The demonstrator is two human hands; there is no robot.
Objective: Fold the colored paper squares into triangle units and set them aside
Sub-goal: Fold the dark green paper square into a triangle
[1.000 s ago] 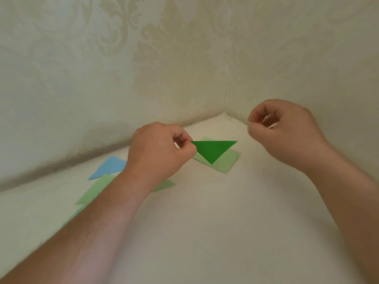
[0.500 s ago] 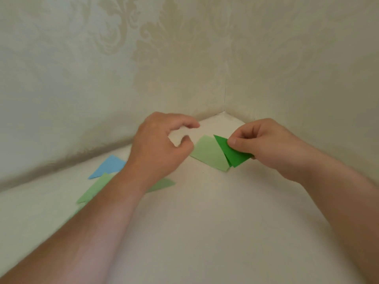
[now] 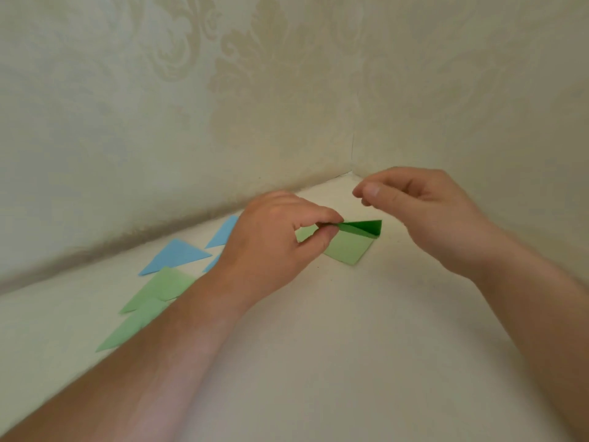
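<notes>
My left hand (image 3: 280, 237) pinches one corner of a dark green folded triangle (image 3: 363, 228) between thumb and forefinger, holding it just above a light green paper square (image 3: 347, 250) that lies flat near the wall corner. The triangle's layers gape slightly at its right end. My right hand (image 3: 424, 212) hovers above and to the right of the triangle, fingers loosely curled and holding nothing. To the left lie blue folded triangles (image 3: 178, 255) and light green folded triangles (image 3: 159, 287), partly hidden by my left forearm.
The work surface (image 3: 334, 346) is a pale cream top set into a corner between two patterned walls (image 3: 352, 154). The folded pieces lie along the left wall.
The dark green triangle passed from my right hand back to my left hand. My right hand let go and lifted up and to the right.
</notes>
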